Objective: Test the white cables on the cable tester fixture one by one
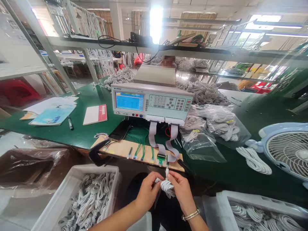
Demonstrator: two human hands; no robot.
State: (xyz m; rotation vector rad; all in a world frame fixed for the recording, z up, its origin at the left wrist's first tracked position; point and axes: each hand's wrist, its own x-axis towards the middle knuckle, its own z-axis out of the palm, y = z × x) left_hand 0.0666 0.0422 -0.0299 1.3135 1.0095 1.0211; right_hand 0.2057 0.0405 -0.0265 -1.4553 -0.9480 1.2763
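A coiled bundle of white cable [167, 188] hangs between my two hands, just in front of the wooden fixture board [120, 148]. My left hand [148, 190] is closed in a pinch on a white cable end at the bundle's left side. With thumb and fingers closed, my right hand [181, 190] grips the white plug [167, 172] above the coil. That plug is up against the board's front edge, below a green connector strip; whether it is seated cannot be made out. Grey ribbon cables [153, 136] run from the board up to the tester [152, 102], whose blue screen is lit.
White bins of coiled cables stand at the left [78, 170] and right [264, 200]. Clear bags of cables [204, 141], a loose cable coil [254, 159] and a fan [288, 147] lie rightward on the green table. A notebook [95, 114] and pen [70, 123] lie leftward.
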